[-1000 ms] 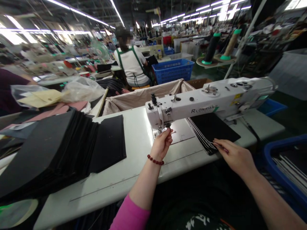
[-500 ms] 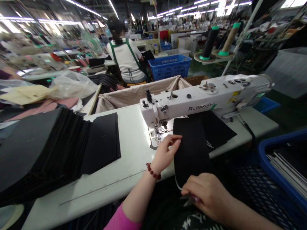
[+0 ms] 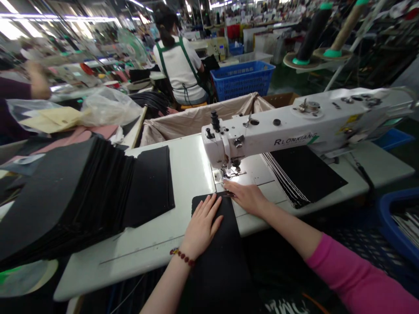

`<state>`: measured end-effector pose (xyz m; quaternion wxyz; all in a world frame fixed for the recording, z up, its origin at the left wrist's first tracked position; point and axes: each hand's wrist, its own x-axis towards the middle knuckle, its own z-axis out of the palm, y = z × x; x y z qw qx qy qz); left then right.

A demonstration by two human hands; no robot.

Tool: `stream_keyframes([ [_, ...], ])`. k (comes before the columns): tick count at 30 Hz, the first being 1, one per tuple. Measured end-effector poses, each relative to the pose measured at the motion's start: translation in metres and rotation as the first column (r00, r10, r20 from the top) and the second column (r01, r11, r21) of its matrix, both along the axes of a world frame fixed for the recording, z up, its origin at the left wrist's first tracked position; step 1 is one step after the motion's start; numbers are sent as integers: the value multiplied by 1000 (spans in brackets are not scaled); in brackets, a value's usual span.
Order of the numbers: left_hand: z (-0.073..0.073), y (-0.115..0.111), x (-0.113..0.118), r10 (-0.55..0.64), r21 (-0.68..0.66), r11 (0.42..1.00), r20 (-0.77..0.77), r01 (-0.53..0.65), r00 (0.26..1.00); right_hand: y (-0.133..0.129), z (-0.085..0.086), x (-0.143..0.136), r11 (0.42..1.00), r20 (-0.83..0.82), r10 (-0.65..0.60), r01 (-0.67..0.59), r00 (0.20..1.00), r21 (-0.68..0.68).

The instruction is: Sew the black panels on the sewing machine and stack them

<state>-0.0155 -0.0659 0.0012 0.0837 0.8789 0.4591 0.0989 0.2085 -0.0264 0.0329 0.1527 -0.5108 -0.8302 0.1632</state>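
A long black panel [image 3: 222,253] lies over the table's front edge, its far end just before the needle area of the white sewing machine [image 3: 262,135]. My left hand [image 3: 203,224] rests flat on this panel, fingers spread. At the panel's far edge, beside the presser foot, my right hand [image 3: 245,196] is closed around small metal snips [image 3: 226,194], which its fingers partly cover. Under the machine arm, to the right, is a stack of black panels [image 3: 304,172] with white edges.
Black panels [image 3: 149,187] and a tall black pile [image 3: 55,192] stand on the left of the table [image 3: 186,165]. Behind are a cloth-lined bin [image 3: 196,124], a blue basket [image 3: 244,80] and a seated person [image 3: 180,65]. Another blue basket [image 3: 386,213] is at right.
The black panel has moved left and nearer, off the stack under the machine arm. My left hand now lies flat on it. My right hand has moved forward to the needle area with the snips.
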Motion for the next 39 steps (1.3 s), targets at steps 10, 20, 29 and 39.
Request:
stream_keyframes([
  [10, 2, 52, 8, 83, 30, 996, 18, -84, 996, 8, -25, 8, 997, 158, -74, 70, 985, 28],
  [20, 1, 68, 21, 7, -21, 1000, 68, -5, 998, 11, -27, 8, 999, 171, -40, 35, 984, 28],
  [29, -1, 67, 23, 37, -28, 999, 81, -35, 996, 13, -30, 8, 999, 184, -39, 38, 982, 10],
  [39, 0, 71, 21, 8, -49, 999, 92, -4, 996, 12, -31, 8, 999, 168, -40, 37, 985, 20],
])
